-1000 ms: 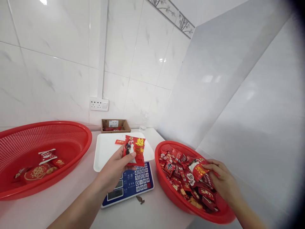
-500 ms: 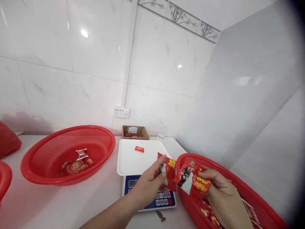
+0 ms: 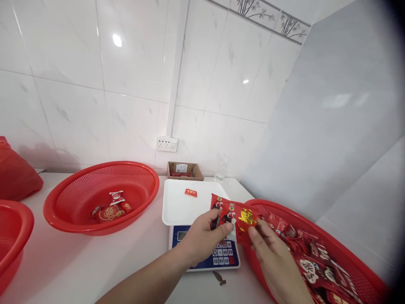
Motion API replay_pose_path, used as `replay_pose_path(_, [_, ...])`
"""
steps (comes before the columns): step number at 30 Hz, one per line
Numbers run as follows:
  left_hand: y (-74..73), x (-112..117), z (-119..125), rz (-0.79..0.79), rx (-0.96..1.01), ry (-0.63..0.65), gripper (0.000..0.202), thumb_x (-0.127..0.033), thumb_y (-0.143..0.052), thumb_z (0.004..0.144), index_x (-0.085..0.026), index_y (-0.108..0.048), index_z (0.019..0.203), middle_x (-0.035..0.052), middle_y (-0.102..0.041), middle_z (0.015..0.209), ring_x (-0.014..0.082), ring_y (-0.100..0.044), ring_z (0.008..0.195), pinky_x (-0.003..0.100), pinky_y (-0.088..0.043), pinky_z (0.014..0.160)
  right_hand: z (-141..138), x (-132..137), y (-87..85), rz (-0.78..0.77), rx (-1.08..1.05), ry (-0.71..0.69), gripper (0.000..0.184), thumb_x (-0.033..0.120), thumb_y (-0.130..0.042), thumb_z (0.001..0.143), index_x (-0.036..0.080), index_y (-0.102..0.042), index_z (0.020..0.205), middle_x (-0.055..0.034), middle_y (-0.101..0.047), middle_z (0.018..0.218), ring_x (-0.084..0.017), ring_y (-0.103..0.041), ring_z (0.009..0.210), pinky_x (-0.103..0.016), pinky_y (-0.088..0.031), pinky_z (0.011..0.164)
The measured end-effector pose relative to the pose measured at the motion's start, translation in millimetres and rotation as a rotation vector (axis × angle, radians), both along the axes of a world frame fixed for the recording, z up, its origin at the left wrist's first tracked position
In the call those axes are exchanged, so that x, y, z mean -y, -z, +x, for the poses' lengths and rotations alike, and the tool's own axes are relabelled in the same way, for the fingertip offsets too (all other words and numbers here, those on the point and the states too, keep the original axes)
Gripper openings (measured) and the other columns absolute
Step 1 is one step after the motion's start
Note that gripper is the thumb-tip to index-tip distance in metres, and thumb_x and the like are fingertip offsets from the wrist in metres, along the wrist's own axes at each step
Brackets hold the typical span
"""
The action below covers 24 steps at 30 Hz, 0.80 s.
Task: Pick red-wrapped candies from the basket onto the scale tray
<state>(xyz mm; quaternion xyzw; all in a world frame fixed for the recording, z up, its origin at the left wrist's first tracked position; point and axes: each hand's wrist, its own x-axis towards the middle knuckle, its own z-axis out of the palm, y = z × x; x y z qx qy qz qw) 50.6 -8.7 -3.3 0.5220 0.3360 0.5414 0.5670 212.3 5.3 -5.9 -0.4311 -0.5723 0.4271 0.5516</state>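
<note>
Overlapping packets [image 3: 243, 219] near right basket's rim [image 3: 333, 237]

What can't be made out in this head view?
Head view:
Rear packet: mostly hidden by the front packet and left hand.
Scale display: any digits are too small to read.
Right basket: cut off by the bottom edge, partly behind the right hand.
Leftmost basket: cut off by the left edge.
</note>
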Motion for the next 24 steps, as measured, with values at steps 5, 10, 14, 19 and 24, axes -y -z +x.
replay_pose_path(5, [5.5,-1.7,2.4,0.036,-0.042,0.011,0.034,-0.046,-0.062,0.079,-0.014,-0.059,0.090,0.0003,-0.056,0.079,0.0122,-0.048,0.071,0.026,-0.041,0.065,-3.0,11.5,-4.7,-0.160,-0.011,-0.131,0.047,0.052,-0.070,0.073,0.022,-0.067,0.108,-0.0098,-0.071,0.108,-0.025,-0.065,0.096,-0.039,-0.051,0.088])
replay_pose_path(10, [7.1,-0.5,5.8,0.066,-0.054,0.040,0.034,-0.045,-0.062,0.080,-0.013,-0.060,0.093,0.0020,-0.058,0.083,0.0132,-0.049,0.074,0.026,-0.041,0.067,-1.3,18.3,-5.3,-0.147,0.000,-0.141,0.048,0.050,-0.071,0.073,0.020,-0.066,0.111,-0.0109,-0.069,0.112,-0.028,-0.062,0.104,-0.042,-0.049,0.090])
replay_pose_path(14, [8.7,2.1,7.6,0.069,-0.100,0.071,0.037,-0.047,-0.060,0.080,-0.014,-0.061,0.095,0.0029,-0.058,0.085,0.0137,-0.050,0.074,0.027,-0.043,0.067,2.6,24.2,-1.6,-0.153,0.012,-0.090,0.049,0.049,-0.072,0.072,0.021,-0.066,0.113,-0.0095,-0.069,0.114,-0.028,-0.061,0.106,-0.042,-0.046,0.094])
replay_pose_path(19, [4.1,5.9,8.5,0.039,-0.119,0.034,0.046,-0.050,-0.060,0.079,-0.016,-0.060,0.110,0.0046,-0.060,0.092,0.0158,-0.054,0.080,0.030,-0.046,0.072,11.9,42.1,7.5,-0.161,-0.049,0.008,0.052,0.052,-0.072,0.070,0.021,-0.066,0.111,-0.0086,-0.068,0.114,-0.027,-0.061,0.103,-0.039,-0.046,0.093])
replay_pose_path(24, [-6.6,17.8,9.8,0.031,-0.028,0.045,0.056,-0.040,-0.062,0.081,-0.026,-0.047,0.133,0.0067,-0.061,0.115,0.0210,-0.058,0.097,0.029,-0.050,0.071,30.5,60.7,21.4,-0.174,-0.066,0.090,0.053,0.054,-0.073,0.067,0.020,-0.066,0.108,-0.0069,-0.071,0.105,-0.024,-0.063,0.091,-0.037,-0.049,0.088])
